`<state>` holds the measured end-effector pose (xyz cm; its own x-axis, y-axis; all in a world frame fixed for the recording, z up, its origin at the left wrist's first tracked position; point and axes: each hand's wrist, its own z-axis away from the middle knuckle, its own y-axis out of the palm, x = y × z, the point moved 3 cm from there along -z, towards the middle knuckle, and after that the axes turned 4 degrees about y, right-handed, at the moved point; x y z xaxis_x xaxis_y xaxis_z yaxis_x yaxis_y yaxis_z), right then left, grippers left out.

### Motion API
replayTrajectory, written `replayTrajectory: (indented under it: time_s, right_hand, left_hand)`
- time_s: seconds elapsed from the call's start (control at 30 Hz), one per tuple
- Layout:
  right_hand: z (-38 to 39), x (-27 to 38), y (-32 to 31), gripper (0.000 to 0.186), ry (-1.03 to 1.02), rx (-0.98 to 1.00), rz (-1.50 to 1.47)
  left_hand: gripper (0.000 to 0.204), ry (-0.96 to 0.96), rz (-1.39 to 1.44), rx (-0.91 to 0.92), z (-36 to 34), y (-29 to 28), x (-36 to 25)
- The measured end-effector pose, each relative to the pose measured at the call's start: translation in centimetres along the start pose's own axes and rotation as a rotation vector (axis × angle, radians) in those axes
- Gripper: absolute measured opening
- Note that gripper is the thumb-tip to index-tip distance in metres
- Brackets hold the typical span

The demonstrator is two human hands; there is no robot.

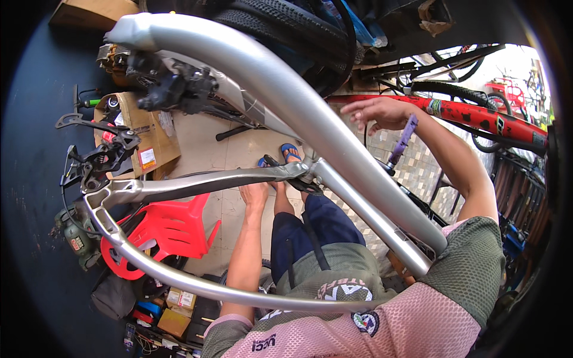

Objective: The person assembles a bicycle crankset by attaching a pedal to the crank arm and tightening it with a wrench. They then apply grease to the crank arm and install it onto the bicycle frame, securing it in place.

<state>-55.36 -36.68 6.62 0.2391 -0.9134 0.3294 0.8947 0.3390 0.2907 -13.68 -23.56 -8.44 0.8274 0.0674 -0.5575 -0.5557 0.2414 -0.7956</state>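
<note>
A silver bicycle frame (286,89) fills much of the view, its thick tubes slanting from upper left to lower right. My left hand (255,194) is at the underside of its black-covered chainstay (221,183); the stay hides the fingers. Past the thick tube, my right hand (382,113) is raised with its fingers stretched out and nothing visible in it. It is nearest to a red bicycle frame (459,112) and a purple part on a post (404,140). A black derailleur (110,152) sits at the frame's left end, below some blurred black parts (173,86).
A red plastic chair (173,224) stands at left, below an open cardboard box (155,131). Tyres (280,36) are piled at the top. Small boxes (176,319) lie at lower left. More bicycles (507,101) stand at the far right. My sandalled feet (289,152) are on the tiles.
</note>
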Motion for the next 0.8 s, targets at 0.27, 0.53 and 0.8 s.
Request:
replayTrajectory:
  time_s: [0.27, 0.53, 0.8]
  right_hand:
    - [2.1, 10.8, 4.0, 0.060, -0.265, -0.143, 0.418]
    - [14.3, 31.8, 23.6, 0.077, -0.512, -0.637, 1.657]
    - [25.2, 35.4, 39.4, 0.045, -1.191, -1.137, 1.380]
  left_hand:
    - [0.023, -0.095, 0.010, 0.040, 0.1, -4.4, 1.5]
    - [0.027, 0.122, 0.008, 0.107, -1.7, -9.4, 2.9]
    - [0.034, 0.260, -0.098, 0.305, -4.5, -15.5, 4.5]
